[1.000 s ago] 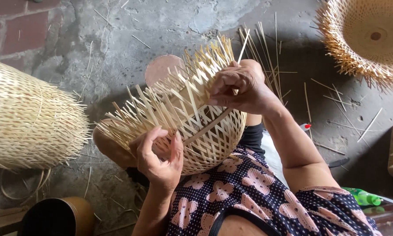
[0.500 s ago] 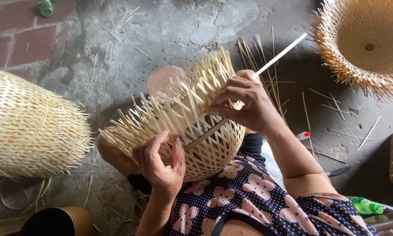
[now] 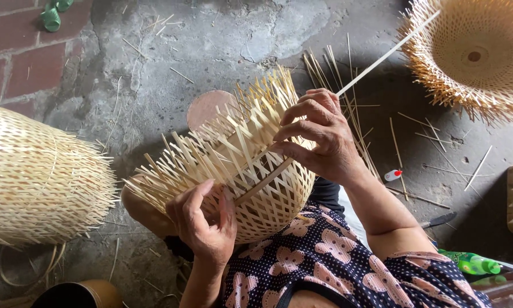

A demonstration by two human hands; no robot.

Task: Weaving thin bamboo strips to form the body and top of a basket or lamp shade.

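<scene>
A half-woven basket [image 3: 251,171] lies in the lap. The right hand [image 3: 319,140] pinches a bamboo strip [image 3: 388,54] running toward 2 o'clock; the left hand [image 3: 202,222] grips the rim at 7 o'clock.

A green plastic bottle with a yellow label [image 3: 472,263] lay at lower right, a small green plastic bottle [image 3: 51,17] sat at upper left, no signs or screens.

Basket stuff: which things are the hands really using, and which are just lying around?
In use: left hand and right hand on the half-woven basket; long bamboo strip.

Lying about: finished basket, second basket, green bottle, loose strips.
</scene>
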